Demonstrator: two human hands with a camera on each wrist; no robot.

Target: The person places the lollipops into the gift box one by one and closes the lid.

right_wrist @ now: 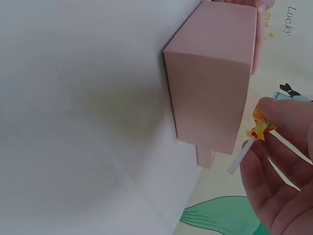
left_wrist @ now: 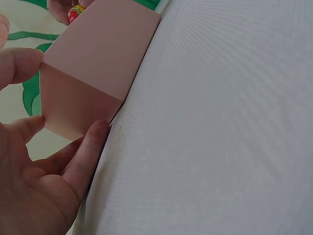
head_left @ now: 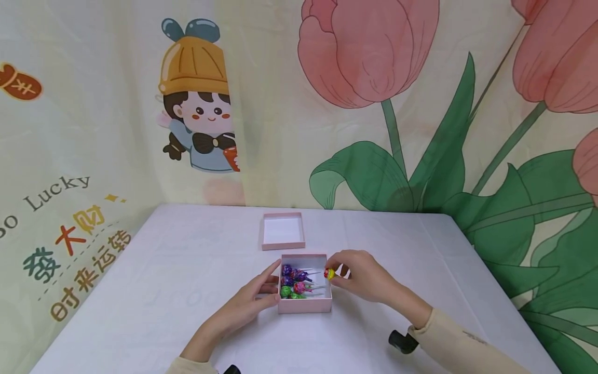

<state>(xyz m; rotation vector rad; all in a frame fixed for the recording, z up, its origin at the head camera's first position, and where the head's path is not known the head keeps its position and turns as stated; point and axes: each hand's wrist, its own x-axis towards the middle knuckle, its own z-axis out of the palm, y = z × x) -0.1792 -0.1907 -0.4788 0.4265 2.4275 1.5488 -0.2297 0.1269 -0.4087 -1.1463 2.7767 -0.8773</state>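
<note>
A pink open box (head_left: 304, 306) stands on the table in front of me, seen in the head view. Inside lie purple lollipops (head_left: 287, 272), a pink-and-purple lollipop (head_left: 301, 287) and green lollipops (head_left: 286, 292), their white sticks pointing right. My left hand (head_left: 249, 301) rests against the box's left side, thumb at the near corner and fingertips along the wall. Over by the right wall, my right hand (head_left: 362, 275) pinches a yellow-and-red lollipop (head_left: 329, 274) by its wrapped head. In the right wrist view its white stick (right_wrist: 240, 156) points away from the fingers.
Behind the box lies a pink lid (head_left: 282, 246), its white inside facing up. A white cloth (head_left: 224, 228) covers the table. A printed curtain (head_left: 271, 104) with tulips and a cartoon child hangs behind it. A black wrist camera (head_left: 403, 342) shows below the right sleeve.
</note>
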